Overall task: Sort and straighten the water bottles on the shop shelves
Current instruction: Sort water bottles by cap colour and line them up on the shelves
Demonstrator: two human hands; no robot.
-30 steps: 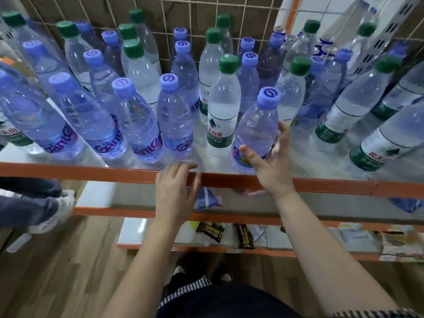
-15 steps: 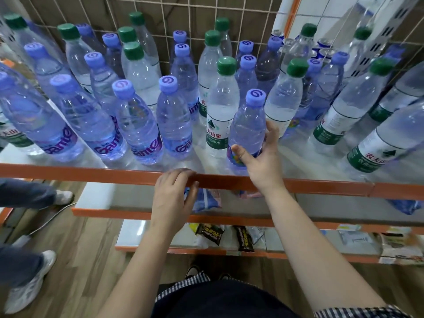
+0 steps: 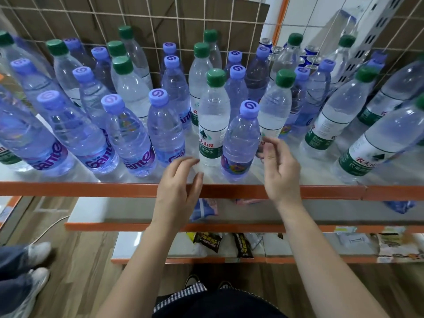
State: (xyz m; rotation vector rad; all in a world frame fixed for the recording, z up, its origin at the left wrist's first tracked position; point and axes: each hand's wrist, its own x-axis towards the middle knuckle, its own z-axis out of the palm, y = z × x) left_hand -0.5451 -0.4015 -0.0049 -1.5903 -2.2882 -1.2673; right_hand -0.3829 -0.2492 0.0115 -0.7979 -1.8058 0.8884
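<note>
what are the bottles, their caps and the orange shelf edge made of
Purple-capped bottle: clear thin plastic, glossy, faintly tinted; you see through it and light glints on it.
Its cap: opaque moulded plastic, satin, with a swirl mark.
Orange shelf edge: probably painted metal, smooth, straight and thin; not certain.

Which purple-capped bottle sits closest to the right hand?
The front purple-capped bottle, at the orange shelf edge, immediately right of the green-capped labelled bottle. It stands just left of the right hand; every other purple cap is farther left or behind.
</note>
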